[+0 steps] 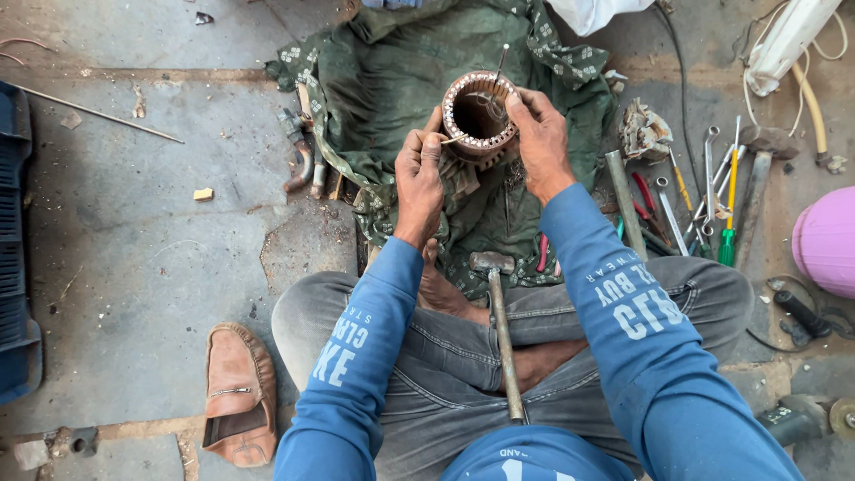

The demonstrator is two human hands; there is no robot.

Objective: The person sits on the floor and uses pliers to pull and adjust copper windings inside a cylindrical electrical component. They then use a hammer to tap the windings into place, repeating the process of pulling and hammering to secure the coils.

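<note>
A person sits cross-legged on a concrete floor [134,232], seen from above, in blue long sleeves and grey trousers. Both hands work at a round, hollow motor stator [479,116] ringed with copper-coloured windings, which stands open end up on a rumpled green patterned cloth [392,80] just beyond the knees. The right hand [539,142] clasps the stator's right side, fingers curled over the rim and thumb against the outer wall, so the part sits partly within this grip. The left hand [420,174] is pinched shut on a thin pale strip [450,140] whose tip reaches the stator's near left edge; the hand itself stays just left of the part. A thin metal rod [501,62] pokes up from the far rim.

A hammer [499,330] lies in the lap, its head pointing away from the body, touched by neither hand. To the right of the cloth lie spanners [710,178], a green-handled screwdriver [730,227], red-handled pliers [643,191] and a second hammer [757,169]. A pink round object [828,240] sits at the right edge. To the near left rests a worn brown shoe [239,392], and a dark blue crate [16,249] lines the left edge. A long thin rod [98,113] lies on the floor at far left
</note>
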